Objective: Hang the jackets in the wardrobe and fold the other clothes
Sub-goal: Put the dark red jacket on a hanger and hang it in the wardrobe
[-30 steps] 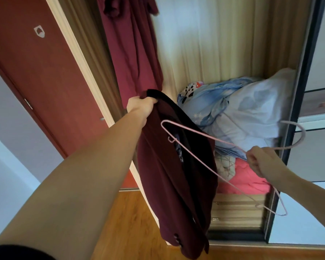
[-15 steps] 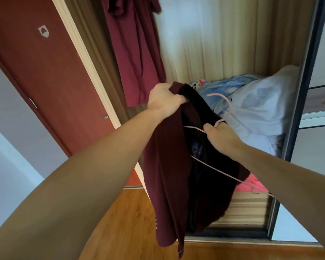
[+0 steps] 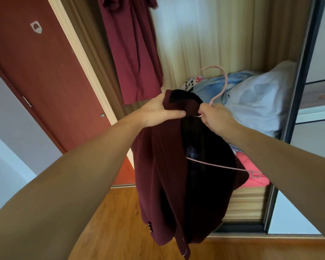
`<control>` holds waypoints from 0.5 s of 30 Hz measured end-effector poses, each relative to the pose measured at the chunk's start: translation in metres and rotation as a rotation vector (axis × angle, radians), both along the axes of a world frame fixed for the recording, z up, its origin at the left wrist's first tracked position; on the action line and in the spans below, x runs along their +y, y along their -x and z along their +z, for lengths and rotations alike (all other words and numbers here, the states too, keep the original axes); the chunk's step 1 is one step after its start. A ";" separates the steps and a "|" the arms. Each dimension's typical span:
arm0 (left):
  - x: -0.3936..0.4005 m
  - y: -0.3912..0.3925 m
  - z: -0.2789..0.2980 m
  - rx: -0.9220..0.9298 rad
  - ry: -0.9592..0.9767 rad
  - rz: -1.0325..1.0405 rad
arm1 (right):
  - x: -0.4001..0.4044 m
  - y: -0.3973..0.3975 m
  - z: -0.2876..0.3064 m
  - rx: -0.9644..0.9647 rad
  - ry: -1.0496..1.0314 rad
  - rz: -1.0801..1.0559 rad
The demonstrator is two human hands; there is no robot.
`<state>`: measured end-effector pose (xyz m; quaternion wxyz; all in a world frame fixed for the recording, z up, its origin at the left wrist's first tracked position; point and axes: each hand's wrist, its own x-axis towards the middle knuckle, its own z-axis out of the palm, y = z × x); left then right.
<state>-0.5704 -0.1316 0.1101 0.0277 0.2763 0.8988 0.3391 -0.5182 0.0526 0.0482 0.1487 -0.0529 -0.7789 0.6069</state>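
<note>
Maroon jacket [image 3: 169,166] is hanging before the open wardrobe [image 3: 298,109], the left hand [image 3: 158,111] clamping its collar while the right hand [image 3: 216,117] is pinching a pink hanger [image 3: 221,79] partly threaded inside. One garment [image 3: 131,49] is already hanging; this jacket is not yet on the rail, and bedding [image 3: 259,98] is sitting piled inside.

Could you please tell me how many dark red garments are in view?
2: a maroon jacket held by both hands in front of the wardrobe, and a maroon garment hanging inside it at upper left. Others may be hidden.
</note>
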 end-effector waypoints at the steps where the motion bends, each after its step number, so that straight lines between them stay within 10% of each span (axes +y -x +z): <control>1: 0.001 -0.001 -0.003 0.016 0.041 -0.015 | 0.000 0.001 -0.003 -0.008 0.010 -0.010; 9: 0.011 0.003 -0.032 0.148 0.076 0.095 | 0.004 0.002 -0.013 0.053 -0.121 -0.056; 15: -0.001 0.011 -0.019 0.235 0.110 0.262 | 0.001 -0.010 -0.045 0.719 -0.675 -0.280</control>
